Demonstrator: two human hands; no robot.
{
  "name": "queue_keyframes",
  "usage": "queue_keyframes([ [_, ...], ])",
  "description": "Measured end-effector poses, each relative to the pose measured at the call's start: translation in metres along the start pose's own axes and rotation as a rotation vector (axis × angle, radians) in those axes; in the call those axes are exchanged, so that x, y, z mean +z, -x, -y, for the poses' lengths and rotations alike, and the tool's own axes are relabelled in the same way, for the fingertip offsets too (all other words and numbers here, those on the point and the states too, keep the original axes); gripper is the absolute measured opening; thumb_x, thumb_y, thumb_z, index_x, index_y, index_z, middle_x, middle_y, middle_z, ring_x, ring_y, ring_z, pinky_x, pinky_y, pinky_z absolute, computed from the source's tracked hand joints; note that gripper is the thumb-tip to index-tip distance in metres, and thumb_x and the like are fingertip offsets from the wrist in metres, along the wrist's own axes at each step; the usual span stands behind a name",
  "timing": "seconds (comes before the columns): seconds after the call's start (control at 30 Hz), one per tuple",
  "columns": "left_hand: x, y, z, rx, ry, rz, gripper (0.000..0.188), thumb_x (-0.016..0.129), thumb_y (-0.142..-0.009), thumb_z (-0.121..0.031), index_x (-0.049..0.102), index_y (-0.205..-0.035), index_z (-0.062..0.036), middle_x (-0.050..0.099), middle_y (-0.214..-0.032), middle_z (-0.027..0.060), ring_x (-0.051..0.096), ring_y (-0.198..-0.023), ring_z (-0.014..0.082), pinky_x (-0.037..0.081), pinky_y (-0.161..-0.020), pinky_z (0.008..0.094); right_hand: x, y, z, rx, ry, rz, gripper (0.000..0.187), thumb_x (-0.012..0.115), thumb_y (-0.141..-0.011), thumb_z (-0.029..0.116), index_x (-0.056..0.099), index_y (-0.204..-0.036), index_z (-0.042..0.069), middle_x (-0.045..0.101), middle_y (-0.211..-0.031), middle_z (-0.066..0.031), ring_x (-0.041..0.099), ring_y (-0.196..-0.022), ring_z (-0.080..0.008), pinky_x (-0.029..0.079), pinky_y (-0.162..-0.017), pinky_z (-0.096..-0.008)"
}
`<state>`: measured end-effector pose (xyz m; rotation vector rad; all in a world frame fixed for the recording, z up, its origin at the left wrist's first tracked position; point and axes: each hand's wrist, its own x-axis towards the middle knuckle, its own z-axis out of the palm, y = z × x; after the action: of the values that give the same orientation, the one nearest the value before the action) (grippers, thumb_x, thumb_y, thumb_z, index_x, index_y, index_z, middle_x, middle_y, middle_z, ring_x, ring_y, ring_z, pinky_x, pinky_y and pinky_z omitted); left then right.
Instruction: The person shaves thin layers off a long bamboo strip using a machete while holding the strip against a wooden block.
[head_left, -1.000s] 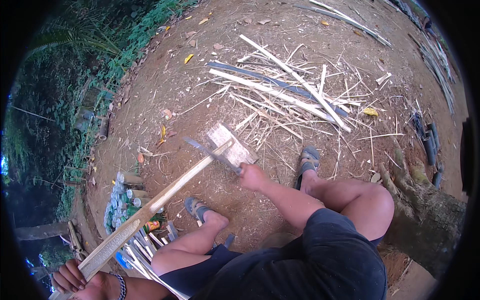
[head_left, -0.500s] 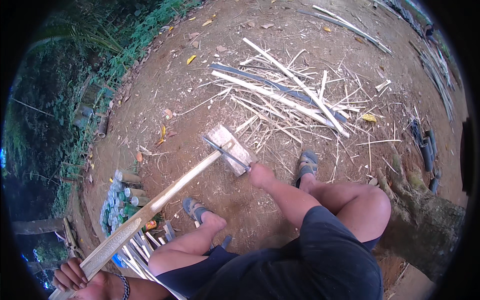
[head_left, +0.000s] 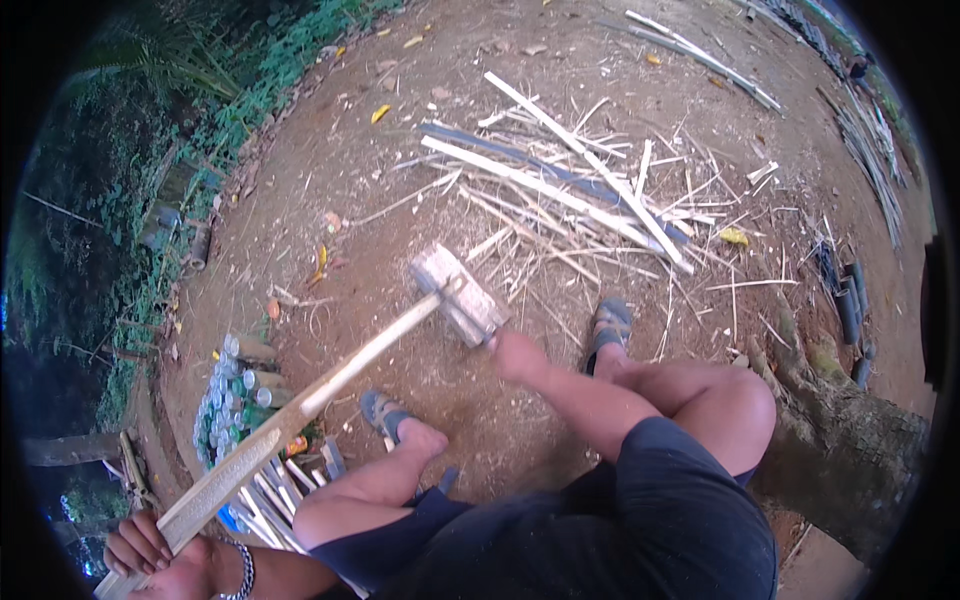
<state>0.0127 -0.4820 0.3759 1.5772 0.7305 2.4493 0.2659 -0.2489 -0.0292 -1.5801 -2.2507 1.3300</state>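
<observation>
My left hand, at the lower left, is wrapped round the wide end of a long split bamboo strip. The strip slants up to the right, and its pale, thinned far end lies on a rectangular wooden block on the ground between my feet. Close by the block's near right corner, my right hand is closed round the handle of a knife. Its blade is smeared by motion and hard to make out against the block.
A heap of bamboo slivers lies on the dirt beyond the block. Cut strips and a stack of bottles sit left of my leg. At right are a thick tree root and dark bamboo tubes.
The knife blade, clearly seen lying across the strip's end before, is now blurred and closer along the block's near side. My right hand has shifted slightly down; the left keeps its hold.
</observation>
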Motion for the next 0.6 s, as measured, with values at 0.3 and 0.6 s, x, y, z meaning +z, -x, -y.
queue_keyframes([
  [0.3,0.011,-0.001,0.005,-0.017,0.034,0.021,0.046,0.049,-0.088,-0.051,0.040,-0.077,-0.0068,0.035,-0.060,0.0013,0.032,-0.048,0.0108,0.028,-0.044,0.0224,0.014,-0.045,-0.127,0.239,0.275,0.172,0.031,0.048,-0.090,0.021,0.059,-0.114,0.004,0.065,-0.106,-0.0206,0.064,-0.098,-0.0354,0.050,-0.087,-0.0460],
  [0.6,-0.010,-0.007,-0.002,-0.081,0.057,0.108,0.052,0.050,-0.085,-0.060,0.040,-0.075,-0.0094,0.035,-0.056,0.0000,0.033,-0.045,0.0105,0.030,-0.048,0.0221,-0.049,-0.011,0.011,0.070,-0.035,0.026,0.026,0.052,-0.087,0.018,0.058,-0.107,0.003,0.064,-0.100,-0.0250,0.062,-0.093,-0.0409,0.048,-0.084,-0.0486],
])
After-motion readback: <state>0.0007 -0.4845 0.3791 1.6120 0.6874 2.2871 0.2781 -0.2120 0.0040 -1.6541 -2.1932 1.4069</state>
